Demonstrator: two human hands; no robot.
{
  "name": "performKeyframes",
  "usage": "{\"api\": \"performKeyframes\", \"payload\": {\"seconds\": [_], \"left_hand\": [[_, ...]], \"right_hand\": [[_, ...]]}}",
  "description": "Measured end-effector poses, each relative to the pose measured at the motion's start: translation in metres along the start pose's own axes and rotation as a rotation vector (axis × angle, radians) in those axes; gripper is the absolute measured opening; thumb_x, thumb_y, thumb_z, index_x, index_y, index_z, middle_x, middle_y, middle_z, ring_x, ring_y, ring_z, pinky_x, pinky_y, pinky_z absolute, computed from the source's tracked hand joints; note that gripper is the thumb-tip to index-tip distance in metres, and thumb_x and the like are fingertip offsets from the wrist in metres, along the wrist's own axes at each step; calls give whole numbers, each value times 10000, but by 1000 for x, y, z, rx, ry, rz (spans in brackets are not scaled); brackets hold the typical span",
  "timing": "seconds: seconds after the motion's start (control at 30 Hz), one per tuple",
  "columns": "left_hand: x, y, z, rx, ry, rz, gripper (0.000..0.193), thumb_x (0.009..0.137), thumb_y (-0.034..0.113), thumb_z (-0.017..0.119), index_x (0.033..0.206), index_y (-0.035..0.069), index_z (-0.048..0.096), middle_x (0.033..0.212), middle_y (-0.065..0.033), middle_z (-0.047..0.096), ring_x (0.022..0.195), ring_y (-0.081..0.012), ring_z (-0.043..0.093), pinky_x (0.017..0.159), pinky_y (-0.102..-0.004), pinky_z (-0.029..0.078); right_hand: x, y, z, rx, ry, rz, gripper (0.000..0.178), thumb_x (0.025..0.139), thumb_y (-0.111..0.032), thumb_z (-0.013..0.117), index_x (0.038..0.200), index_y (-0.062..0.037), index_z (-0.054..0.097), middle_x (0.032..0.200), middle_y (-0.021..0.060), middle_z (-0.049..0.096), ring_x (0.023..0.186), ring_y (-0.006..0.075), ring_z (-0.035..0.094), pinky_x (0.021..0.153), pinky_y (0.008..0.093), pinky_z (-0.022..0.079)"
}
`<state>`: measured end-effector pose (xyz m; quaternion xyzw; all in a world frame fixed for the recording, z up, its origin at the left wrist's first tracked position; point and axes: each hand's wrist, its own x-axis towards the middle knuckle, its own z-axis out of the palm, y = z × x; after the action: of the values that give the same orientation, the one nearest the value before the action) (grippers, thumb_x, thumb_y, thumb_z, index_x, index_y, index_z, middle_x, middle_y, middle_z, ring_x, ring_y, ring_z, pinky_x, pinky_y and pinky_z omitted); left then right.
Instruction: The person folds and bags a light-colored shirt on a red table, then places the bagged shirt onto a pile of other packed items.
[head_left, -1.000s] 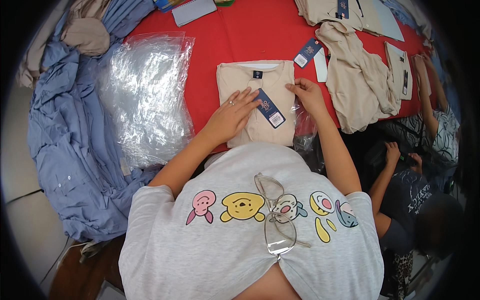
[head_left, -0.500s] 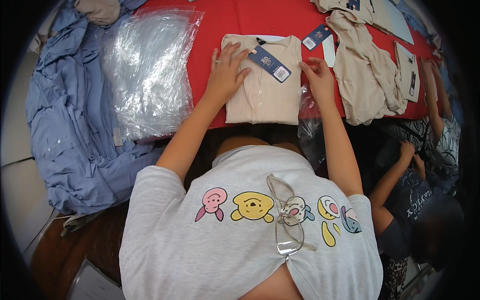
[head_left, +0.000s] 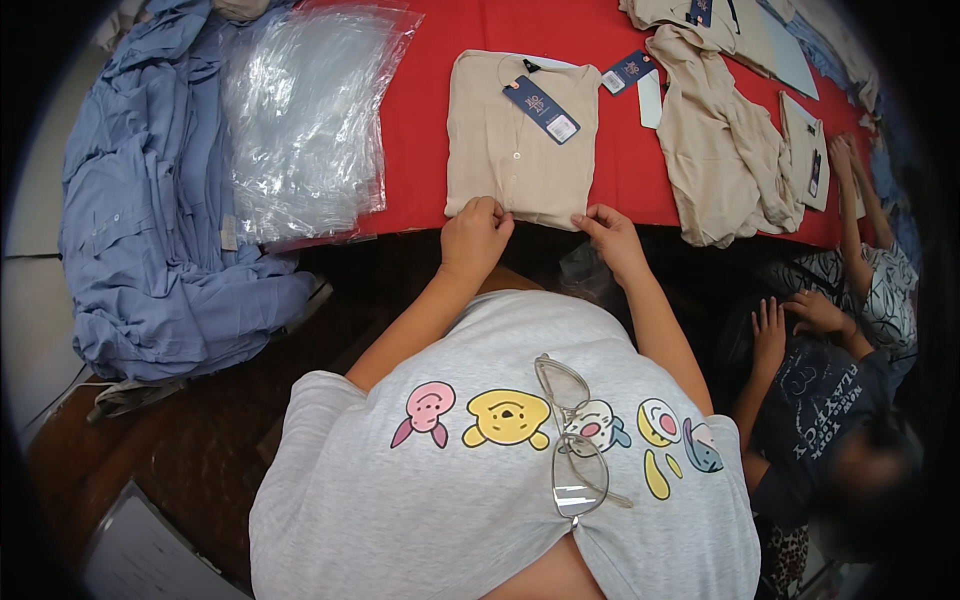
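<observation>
A folded beige buttoned shirt (head_left: pixel 480 130) lies in front of me on the red-covered table (head_left: pixel 420 120), its lower edge at the table's near edge. A navy hang tag (head_left: pixel 541 109) rests on the upper part of its front. My left hand (head_left: pixel 477 236) pinches the shirt's lower edge near the left corner, fingers closed. At the lower right corner, my right hand (head_left: pixel 610 240) grips the cloth between thumb and fingers.
Clear plastic bags (head_left: pixel 300 130) lie in a pile at left, beside a heap of blue shirts (head_left: pixel 150 240). To the right are another navy tag (head_left: pixel 627 72), a loose beige garment (head_left: pixel 715 150) and a folded beige one (head_left: pixel 803 150). Co-workers' hands (head_left: pixel 768 335) show at far right.
Both my hands have come down from the shirt's upper part and sides to its lower edge and taken hold there. A clear bag by my right hand now hangs lower.
</observation>
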<state>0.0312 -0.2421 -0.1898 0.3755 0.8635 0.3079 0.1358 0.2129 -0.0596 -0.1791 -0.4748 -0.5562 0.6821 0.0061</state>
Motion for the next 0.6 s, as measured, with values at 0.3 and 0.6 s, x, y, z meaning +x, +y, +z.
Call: {"api": "performKeyframes", "payload": {"seconds": [0.3, 0.6], "left_hand": [[-4, -40, -29, -842, -209, -150, 109, 928, 78, 816, 929, 45, 713, 874, 41, 626, 824, -74, 561, 797, -238, 474], [-20, -36, -30, -950, -731, -734, 363, 1015, 326, 760, 1175, 1, 727, 1075, -121, 770, 953, -187, 745, 837, -305, 581]], "right_hand": [[-3, -4, -8, 5, -42, -27, 188, 977, -203, 808, 923, -49, 714, 818, -51, 623, 770, 46, 507, 706, 230, 397], [-17, -68, -1, -924, 274, -316, 359, 910, -325, 831, 1073, -25, 719, 1016, 116, 727, 930, 300, 718, 815, 405, 552]]}}
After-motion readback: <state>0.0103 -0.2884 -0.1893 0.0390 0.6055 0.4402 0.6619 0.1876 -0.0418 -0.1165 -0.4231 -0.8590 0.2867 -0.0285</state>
